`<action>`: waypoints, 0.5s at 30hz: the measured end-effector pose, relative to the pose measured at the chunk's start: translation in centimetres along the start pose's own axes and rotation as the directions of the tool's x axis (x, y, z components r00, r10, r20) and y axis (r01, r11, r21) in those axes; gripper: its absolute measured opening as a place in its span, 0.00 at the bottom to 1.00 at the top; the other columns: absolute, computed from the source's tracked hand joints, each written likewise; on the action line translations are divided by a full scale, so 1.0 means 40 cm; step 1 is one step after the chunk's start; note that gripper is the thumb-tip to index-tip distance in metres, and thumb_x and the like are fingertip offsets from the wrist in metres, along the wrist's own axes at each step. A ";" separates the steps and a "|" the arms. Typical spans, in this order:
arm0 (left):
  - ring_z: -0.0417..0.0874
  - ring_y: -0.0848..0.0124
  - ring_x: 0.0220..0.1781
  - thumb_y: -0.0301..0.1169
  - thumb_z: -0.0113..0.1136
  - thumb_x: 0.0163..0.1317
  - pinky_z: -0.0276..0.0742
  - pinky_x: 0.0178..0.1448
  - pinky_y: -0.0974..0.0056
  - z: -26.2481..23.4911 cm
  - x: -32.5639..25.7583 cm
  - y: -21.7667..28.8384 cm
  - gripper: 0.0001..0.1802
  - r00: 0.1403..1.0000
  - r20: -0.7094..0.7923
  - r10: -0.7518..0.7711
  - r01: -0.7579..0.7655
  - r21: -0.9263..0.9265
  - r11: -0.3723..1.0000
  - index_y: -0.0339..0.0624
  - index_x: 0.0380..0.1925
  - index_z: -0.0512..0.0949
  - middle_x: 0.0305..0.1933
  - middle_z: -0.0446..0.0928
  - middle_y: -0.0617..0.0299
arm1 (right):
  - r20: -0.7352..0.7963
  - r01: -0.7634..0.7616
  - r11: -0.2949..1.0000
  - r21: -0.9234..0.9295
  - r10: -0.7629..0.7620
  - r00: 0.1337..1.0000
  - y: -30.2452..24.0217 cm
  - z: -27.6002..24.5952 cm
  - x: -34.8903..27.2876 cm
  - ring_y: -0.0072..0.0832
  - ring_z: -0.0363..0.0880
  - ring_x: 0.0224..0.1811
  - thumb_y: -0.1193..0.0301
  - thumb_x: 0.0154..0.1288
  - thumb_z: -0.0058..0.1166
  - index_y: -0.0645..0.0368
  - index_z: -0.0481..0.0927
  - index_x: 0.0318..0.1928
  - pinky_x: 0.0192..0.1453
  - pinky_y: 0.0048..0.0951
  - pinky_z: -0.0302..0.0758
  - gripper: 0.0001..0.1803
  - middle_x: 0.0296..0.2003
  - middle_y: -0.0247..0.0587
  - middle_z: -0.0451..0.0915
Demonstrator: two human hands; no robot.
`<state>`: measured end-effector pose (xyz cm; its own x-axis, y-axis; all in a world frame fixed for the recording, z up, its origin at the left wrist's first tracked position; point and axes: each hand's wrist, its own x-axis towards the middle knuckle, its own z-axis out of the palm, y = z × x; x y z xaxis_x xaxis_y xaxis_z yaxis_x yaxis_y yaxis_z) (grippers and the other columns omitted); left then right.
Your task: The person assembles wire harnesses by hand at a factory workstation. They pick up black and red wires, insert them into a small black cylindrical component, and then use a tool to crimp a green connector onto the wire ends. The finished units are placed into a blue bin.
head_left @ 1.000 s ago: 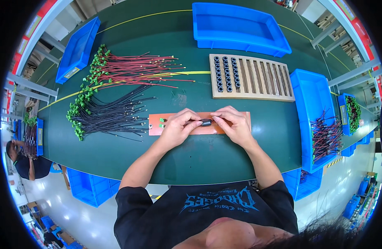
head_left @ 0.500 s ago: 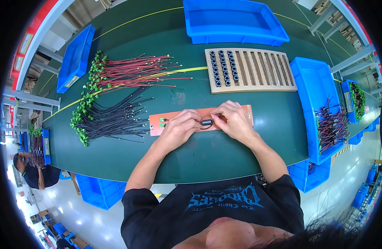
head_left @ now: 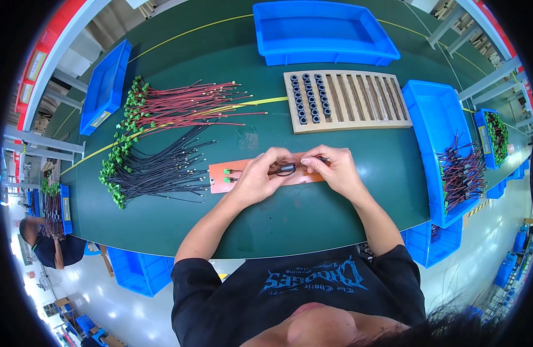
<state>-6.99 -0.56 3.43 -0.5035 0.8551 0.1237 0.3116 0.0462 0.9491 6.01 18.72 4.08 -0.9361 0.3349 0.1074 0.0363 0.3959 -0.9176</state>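
Both hands meet over an orange board (head_left: 220,176) at bench centre; L hand (head_left: 259,176) curled, fingertips pinched on a small black ring part (head_left: 286,169) w/ thin wires running through it; R hand (head_left: 334,169) also curled, thumb and forefinger closed on the wire end just R of the ring; ring held between the two hands, just above the board; contact w/ board cannot be told. Two green connectors (head_left: 226,174) on board's L end, just L of L hand. Beyond R hand: slatted wooden rack (head_left: 359,101), black rings filling its L slots. Beyond and L of L hand: fan of black wires (head_left: 162,170) and fan of red wires (head_left: 191,107), green plugs at far ends. Blue bin (head_left: 437,124) R of R hand, holding wired pieces; blue tray (head_left: 324,32) far ahead.
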 end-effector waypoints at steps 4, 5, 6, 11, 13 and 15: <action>0.87 0.67 0.50 0.18 0.69 0.61 0.84 0.57 0.64 -0.003 -0.014 -0.029 0.15 0.998 -0.051 0.023 -0.019 0.065 0.998 0.38 0.48 0.81 0.53 0.84 0.53 | 0.023 0.014 0.986 0.167 -0.018 1.000 0.027 0.010 0.004 0.22 0.88 0.39 0.68 0.73 0.61 0.60 0.90 0.44 0.46 0.26 0.83 0.10 0.41 0.41 0.90; 0.87 0.67 0.51 0.18 0.69 0.61 0.83 0.57 0.63 0.002 -0.006 -0.031 0.14 0.995 -0.036 0.089 -0.085 0.108 0.990 0.37 0.47 0.81 0.53 0.84 0.53 | -0.024 0.051 0.990 0.134 -0.048 0.999 0.030 0.003 0.000 0.22 0.88 0.40 0.68 0.74 0.60 0.61 0.90 0.44 0.46 0.26 0.83 0.10 0.41 0.41 0.90; 0.87 0.67 0.51 0.18 0.69 0.61 0.83 0.57 0.63 0.004 0.001 -0.030 0.14 0.994 -0.015 0.108 -0.106 0.083 0.991 0.37 0.47 0.81 0.52 0.84 0.54 | -0.068 0.087 0.991 0.101 -0.080 0.994 0.032 -0.002 -0.001 0.22 0.88 0.40 0.68 0.75 0.58 0.61 0.89 0.44 0.46 0.26 0.83 0.11 0.41 0.41 0.90; 0.86 0.66 0.53 0.18 0.68 0.61 0.83 0.59 0.63 0.010 0.007 -0.022 0.14 0.997 -0.006 0.071 -0.071 0.035 0.997 0.36 0.47 0.80 0.50 0.83 0.56 | -0.038 -0.032 0.975 0.222 0.041 0.998 0.049 0.006 -0.014 0.22 0.87 0.41 0.68 0.79 0.52 0.64 0.88 0.45 0.47 0.24 0.82 0.14 0.41 0.40 0.90; 0.86 0.66 0.53 0.18 0.68 0.61 0.82 0.60 0.63 0.010 0.001 -0.026 0.15 0.999 0.001 0.042 -0.042 0.038 0.998 0.36 0.49 0.80 0.50 0.83 0.55 | -0.003 -0.097 0.959 0.265 0.101 0.995 0.040 -0.003 -0.012 0.22 0.87 0.41 0.69 0.80 0.51 0.66 0.87 0.46 0.46 0.23 0.82 0.14 0.41 0.39 0.89; 0.86 0.66 0.54 0.18 0.67 0.62 0.82 0.61 0.62 0.011 -0.001 -0.025 0.16 1.000 -0.002 0.005 -0.005 0.026 1.000 0.35 0.50 0.79 0.51 0.83 0.55 | -0.019 -0.132 0.921 0.367 0.149 0.989 0.056 -0.007 -0.018 0.21 0.87 0.41 0.70 0.80 0.50 0.66 0.87 0.48 0.45 0.23 0.82 0.14 0.40 0.40 0.89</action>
<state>-6.92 -0.41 2.34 -0.5038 0.8541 0.1296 0.3354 0.0551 0.9405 6.84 19.60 2.05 -0.9133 0.4065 -0.0234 0.0285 0.0066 -0.9996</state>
